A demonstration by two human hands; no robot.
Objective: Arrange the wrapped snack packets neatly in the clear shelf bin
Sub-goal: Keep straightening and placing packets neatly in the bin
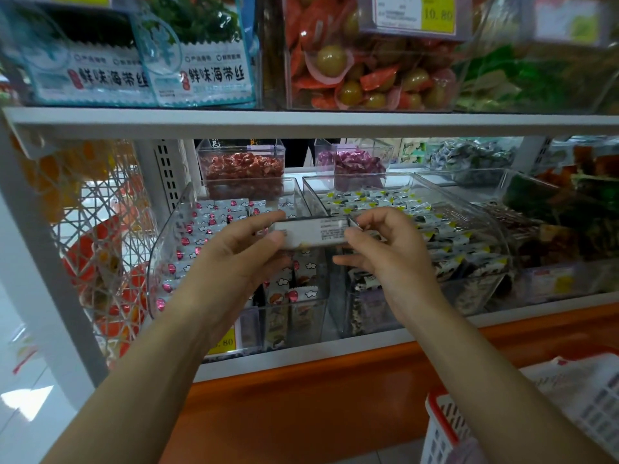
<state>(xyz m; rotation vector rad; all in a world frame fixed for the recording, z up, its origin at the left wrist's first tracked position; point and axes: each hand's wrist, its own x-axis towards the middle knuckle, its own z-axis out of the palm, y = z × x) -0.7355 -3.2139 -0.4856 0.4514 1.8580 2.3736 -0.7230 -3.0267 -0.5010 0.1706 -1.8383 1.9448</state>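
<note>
Squaring a snack packet (315, 233)
Left hand (234, 262), right hand (388, 252) are pinching its ends over the clear bin (157, 249); keeping it level probably matters.

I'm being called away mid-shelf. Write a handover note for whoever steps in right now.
Left hand: pinches the left end of one wrapped packet.
Right hand: pinches its right end; the packet is level, over the right side of the clear bin.
Done: pink-marked packets lie in rows along the bin's left side.
Left: set the held packet in. The packets at the bin's front right stand loosely and probably need straightening.
</note>
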